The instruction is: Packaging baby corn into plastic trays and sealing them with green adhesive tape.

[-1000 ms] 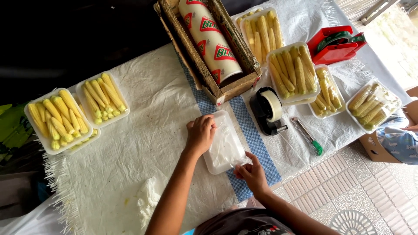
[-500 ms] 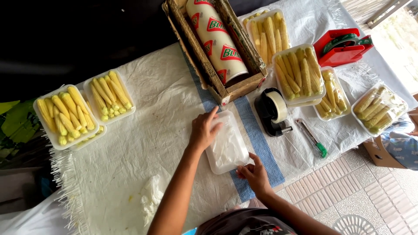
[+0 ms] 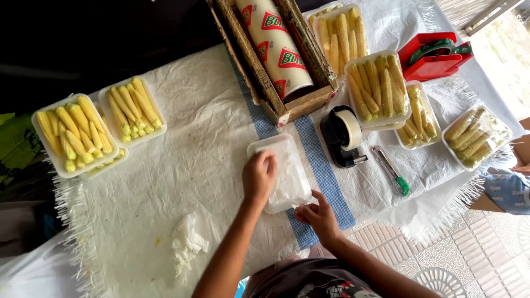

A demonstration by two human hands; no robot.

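Just in front of the film box [image 3: 276, 52], on the blue stripe of the cloth [image 3: 182, 165], lies an upturned white tray [image 3: 279, 174] wrapped in clear film. The left hand [image 3: 259, 175] rests flat on the tray's near-left side, fingers together and curled lightly over it, pressing down. The right hand [image 3: 316, 215] sits at the tray's near corner, thumb and forefinger pinched narrow on a loose edge of film. By the look of it the step in hand is closing the wrap under the tray; the next move calls for the edge to be pulled taut and fixed down. To the right of the box stands a tape dispenser [image 3: 343, 135], beyond it a green-handled knife [image 3: 391, 171]. Trays of baby corn [image 3: 378, 88] lie right of the box, with more far left of it.
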